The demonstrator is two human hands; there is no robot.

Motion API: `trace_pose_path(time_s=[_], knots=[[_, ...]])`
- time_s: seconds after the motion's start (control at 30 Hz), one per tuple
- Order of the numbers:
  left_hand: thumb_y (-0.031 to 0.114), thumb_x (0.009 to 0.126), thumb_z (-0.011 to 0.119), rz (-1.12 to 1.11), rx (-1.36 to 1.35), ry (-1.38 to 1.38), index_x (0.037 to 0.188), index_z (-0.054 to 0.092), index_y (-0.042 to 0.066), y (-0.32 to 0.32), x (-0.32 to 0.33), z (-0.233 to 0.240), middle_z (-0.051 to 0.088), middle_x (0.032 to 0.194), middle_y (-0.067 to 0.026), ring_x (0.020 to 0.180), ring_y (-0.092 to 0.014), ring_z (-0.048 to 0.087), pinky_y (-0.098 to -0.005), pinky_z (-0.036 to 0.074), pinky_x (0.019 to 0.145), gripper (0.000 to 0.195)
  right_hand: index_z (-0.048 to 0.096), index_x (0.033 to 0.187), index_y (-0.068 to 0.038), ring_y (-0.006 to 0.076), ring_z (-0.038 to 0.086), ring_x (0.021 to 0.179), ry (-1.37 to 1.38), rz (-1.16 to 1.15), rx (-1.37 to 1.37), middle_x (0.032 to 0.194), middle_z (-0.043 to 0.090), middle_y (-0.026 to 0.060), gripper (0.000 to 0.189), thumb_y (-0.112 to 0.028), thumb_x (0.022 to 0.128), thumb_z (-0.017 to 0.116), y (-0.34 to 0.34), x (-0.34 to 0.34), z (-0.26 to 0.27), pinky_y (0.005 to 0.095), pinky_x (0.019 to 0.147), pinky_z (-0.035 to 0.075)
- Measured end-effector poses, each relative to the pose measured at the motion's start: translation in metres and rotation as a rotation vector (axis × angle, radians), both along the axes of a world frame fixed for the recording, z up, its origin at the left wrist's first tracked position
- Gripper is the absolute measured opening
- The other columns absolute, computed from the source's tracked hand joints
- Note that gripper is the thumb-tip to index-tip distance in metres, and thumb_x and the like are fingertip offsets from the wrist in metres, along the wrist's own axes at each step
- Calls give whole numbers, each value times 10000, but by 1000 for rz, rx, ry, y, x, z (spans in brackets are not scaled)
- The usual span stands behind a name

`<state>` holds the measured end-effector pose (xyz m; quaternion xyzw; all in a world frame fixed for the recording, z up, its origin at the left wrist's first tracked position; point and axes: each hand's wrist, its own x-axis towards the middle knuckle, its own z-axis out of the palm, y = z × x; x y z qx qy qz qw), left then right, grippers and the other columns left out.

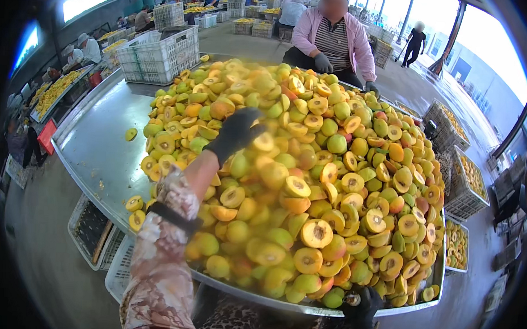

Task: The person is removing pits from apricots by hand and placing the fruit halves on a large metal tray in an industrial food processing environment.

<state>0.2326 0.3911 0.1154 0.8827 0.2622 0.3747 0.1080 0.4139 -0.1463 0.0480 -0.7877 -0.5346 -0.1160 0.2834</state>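
Observation:
A large heap of halved yellow peaches (352, 183), many with brown pit cavities facing up, covers most of a metal-topped table (103, 146). My left hand (236, 135), in a dark glove, reaches over the left-middle of the heap. Its fingers are at a peach half (263, 141); whether they grip it I cannot tell. At the table's near rim, my gloved right hand (364, 308) is closed around a small tool with a shiny, rounded metal end (351, 299). Beside that end lies a green peach piece (333, 297). The tool's handle is hidden in the glove.
White plastic crates (160, 56) stand on the table's far left corner. Across the heap sits a co-worker (333, 40) with gloved hands at the far rim. Crates of peaches (469, 180) flank the right side; other crates (91, 232) lie below the left edge.

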Motion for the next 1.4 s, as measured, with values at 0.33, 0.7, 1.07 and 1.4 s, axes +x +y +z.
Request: trace_pose_path(time_s=[0.33, 0.7, 1.07, 1.4], knots=[[437, 866, 660, 455, -36, 670, 1166, 661, 88, 33, 42, 37, 487, 1364, -176, 1186, -407, 518, -501, 462, 972, 461, 613, 975, -108, 316, 599, 671, -68, 29, 1, 753, 603, 79, 464, -321, 631, 838, -12, 11, -13, 432, 582, 468], [610, 920, 463, 215, -155, 843, 1030, 734, 85, 20, 48, 4, 704, 1071, -168, 1039, -371, 661, -492, 484, 920, 600, 648, 908, -100, 320, 595, 651, 0, 36, -49, 691, 578, 80, 432, -277, 558, 828, -9, 5, -2, 426, 578, 459], [442, 896, 620, -64, -39, 416, 1133, 705, 165, -160, 54, 14, 671, 1045, -75, 962, -316, 594, -466, 461, 846, 375, 530, 712, -101, 335, 564, 604, 69, 10, 30, 633, 525, 95, 306, -216, 616, 797, -6, 4, 5, 438, 539, 428], [227, 904, 648, -135, 48, -95, 1269, 630, 107, -228, -21, -20, 643, 1164, -121, 1117, -338, 552, -451, 401, 1021, 384, 529, 687, -102, 345, 564, 596, 51, 9, 70, 622, 522, 106, 284, -208, 628, 786, -7, 2, 7, 442, 532, 426]])
